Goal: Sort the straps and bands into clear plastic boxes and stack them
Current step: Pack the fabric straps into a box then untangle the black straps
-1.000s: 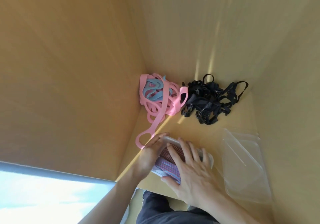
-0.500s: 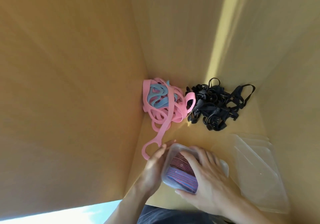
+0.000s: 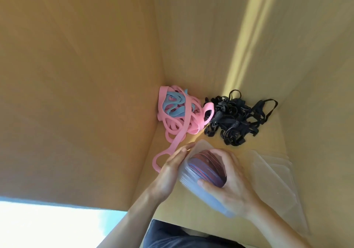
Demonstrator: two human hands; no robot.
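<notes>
I look down into a deep cardboard carton. A clear plastic box (image 3: pixel 203 192) packed with striped red and blue bands (image 3: pixel 206 164) is tilted up off the carton floor between both hands. My left hand (image 3: pixel 170 173) presses flat against its left side. My right hand (image 3: pixel 229 184) wraps over its top and right side. A tangle of pink and light blue bands (image 3: pixel 178 111) lies in the far left corner, one pink loop trailing toward my left hand. A heap of black straps (image 3: pixel 235 119) lies just right of it.
Several empty clear plastic boxes (image 3: pixel 277 186) lie nested on the carton floor (image 3: pixel 268 142) at the right, close to the right wall. Tall carton walls (image 3: pixel 86 94) close in on three sides. My dark trousers show at the bottom edge.
The filled box has been lifted and tipped up off the floor. My right hand shifted from pressing flat on the top to wrapping around it; the left hand stayed at its side.
</notes>
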